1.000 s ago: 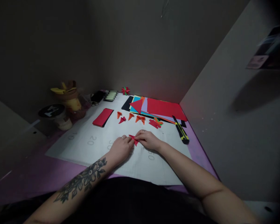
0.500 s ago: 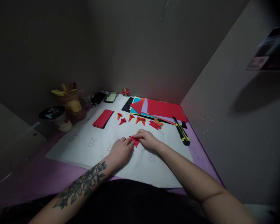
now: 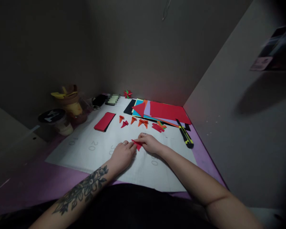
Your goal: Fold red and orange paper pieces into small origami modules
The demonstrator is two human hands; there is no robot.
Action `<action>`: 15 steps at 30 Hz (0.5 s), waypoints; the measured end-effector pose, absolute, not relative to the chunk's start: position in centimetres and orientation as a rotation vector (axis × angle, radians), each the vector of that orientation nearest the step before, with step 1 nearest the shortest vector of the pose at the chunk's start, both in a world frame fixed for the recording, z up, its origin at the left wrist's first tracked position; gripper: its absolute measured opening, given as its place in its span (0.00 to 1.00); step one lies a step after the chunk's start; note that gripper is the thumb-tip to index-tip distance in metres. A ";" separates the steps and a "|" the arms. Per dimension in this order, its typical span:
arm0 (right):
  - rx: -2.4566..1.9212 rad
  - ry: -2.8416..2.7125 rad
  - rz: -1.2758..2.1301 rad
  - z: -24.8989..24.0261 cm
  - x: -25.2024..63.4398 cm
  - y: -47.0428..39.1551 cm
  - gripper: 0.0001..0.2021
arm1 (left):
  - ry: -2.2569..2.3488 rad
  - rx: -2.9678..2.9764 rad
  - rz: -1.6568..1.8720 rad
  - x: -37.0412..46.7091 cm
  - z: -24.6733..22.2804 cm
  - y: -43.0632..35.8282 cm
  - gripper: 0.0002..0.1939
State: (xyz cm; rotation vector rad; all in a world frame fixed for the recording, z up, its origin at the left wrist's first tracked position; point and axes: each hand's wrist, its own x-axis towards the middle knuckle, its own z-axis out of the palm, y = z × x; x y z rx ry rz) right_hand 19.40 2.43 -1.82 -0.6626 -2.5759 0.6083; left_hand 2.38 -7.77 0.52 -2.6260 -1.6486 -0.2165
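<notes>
Between my two hands a small piece of folded red paper (image 3: 138, 146) lies low over the white sheet. My left hand (image 3: 124, 153) has its fingers closed on the paper's left side, and a ring shows on one finger. From the right, my right hand (image 3: 149, 142) pinches the paper's other side, hiding part of it. Just beyond are small folded orange pieces (image 3: 143, 123) and a folded red piece (image 3: 124, 124). Red paper strips (image 3: 158, 127) lie with green and orange ones to their right.
A red-topped paper stack (image 3: 105, 121) lies left. Coloured sheets (image 3: 169, 111) fill the back right, near a yellow-black utility knife (image 3: 186, 136). A finished paper star (image 3: 127, 93) stands at the back. A black-lidded jar (image 3: 52, 117) and a pot (image 3: 70, 101) stand far left.
Both hands keep hold of the red paper with only a slight shift of the fingers. The whole view has drifted a little to the left.
</notes>
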 end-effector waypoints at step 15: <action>-0.765 -2.493 0.841 -1.6 19.2 2.8 0.18 | -1.689 -2.602 -0.205 2.4 0.8 -8.0 0.11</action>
